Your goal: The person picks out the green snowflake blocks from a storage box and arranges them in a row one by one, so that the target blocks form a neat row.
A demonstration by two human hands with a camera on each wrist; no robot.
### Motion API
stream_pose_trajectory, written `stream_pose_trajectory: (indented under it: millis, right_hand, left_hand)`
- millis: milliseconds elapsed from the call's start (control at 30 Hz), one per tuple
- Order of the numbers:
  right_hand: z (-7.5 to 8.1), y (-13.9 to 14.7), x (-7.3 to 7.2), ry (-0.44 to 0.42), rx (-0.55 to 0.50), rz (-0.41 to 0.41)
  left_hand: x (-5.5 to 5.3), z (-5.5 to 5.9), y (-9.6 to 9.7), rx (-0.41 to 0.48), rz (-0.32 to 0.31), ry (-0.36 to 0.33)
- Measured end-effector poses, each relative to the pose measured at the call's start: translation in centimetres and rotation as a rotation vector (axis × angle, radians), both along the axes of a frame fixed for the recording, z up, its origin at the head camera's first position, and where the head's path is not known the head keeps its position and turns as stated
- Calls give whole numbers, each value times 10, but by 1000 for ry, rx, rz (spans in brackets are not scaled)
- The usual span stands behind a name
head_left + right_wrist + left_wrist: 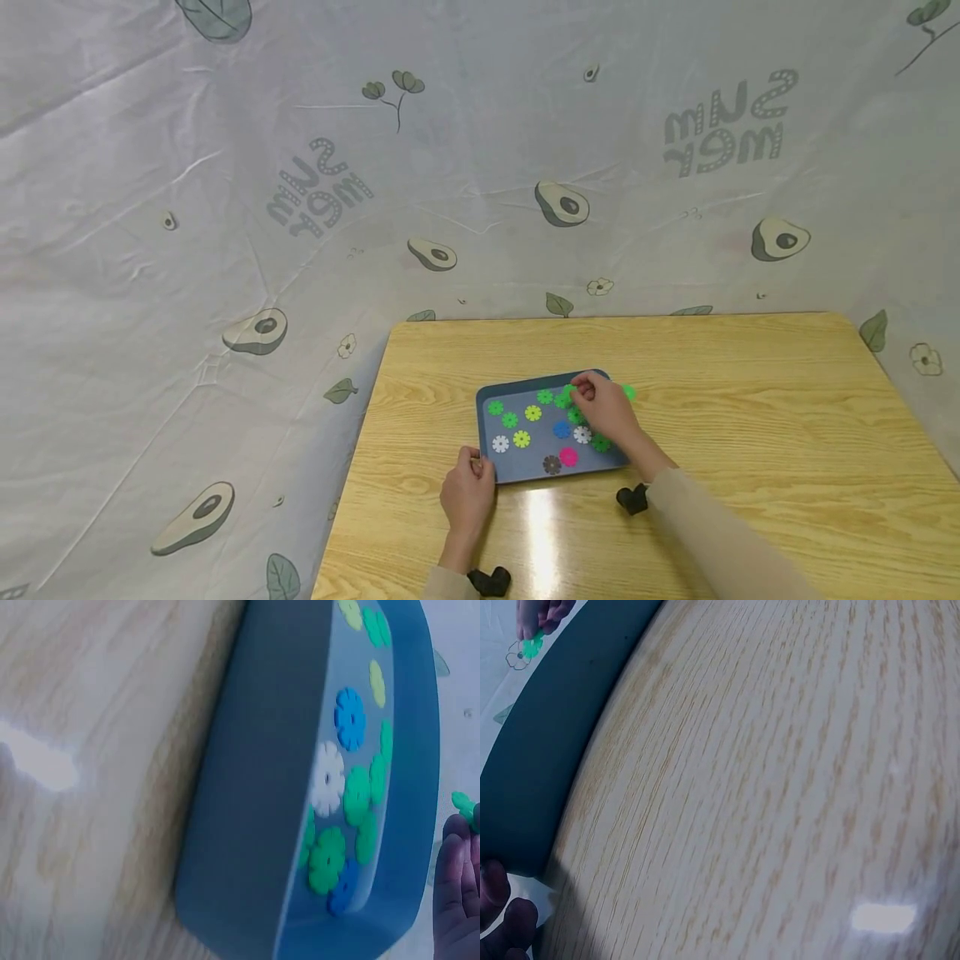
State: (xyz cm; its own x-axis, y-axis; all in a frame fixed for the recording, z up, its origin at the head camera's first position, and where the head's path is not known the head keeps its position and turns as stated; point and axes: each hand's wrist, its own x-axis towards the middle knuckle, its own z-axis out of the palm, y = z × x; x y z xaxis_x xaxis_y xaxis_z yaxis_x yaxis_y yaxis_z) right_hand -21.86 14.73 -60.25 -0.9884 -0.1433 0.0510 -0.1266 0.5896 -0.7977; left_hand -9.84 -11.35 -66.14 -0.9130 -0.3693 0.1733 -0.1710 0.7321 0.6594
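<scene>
A grey-blue tray (525,475) holds flat, notched flower-shaped discs. Among them are several green discs (496,407), yellow discs (521,439), white discs (500,444), a blue disc (562,430), a pink disc (568,457) and a brown disc (552,464). My left hand (467,492) grips the tray's near left corner with curled fingers. Over the tray's far right part, my right hand (603,407) pinches a green disc (463,802) between its fingertips. The right hand hides some discs beneath it in the head view; the right wrist view shows another blue disc (344,887) there.
Another green disc (628,392) shows just past the tray's right side, partly behind the right hand. The wooden table (750,417) extends right of the tray. A printed curtain (480,167) hangs along its back and left. Black wrist mounts (491,581) sit at both wrists.
</scene>
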Motion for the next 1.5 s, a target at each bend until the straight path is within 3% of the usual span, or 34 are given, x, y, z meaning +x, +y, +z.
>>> stream_pose_trajectory:
  millis: [233, 500, 767, 1200, 1500]
  right_hand:
    - [2, 26, -13, 10, -1, -65]
    - [-2, 69, -27, -41, -15, -162]
    - [-11, 100, -26, -89, -41, -249]
    - [-39, 114, -21, -142, 36, -262]
    - [-45, 113, -22, -150, 99, -267]
  left_hand:
    - [-2, 0, 3, -4, 2, -2]
    - [-3, -1, 7, -12, 14, 11]
    - [-3, -1, 8, -10, 12, 12]
    - [-3, -4, 6, -8, 12, 18]
    - [-5, -5, 5, -9, 7, 15]
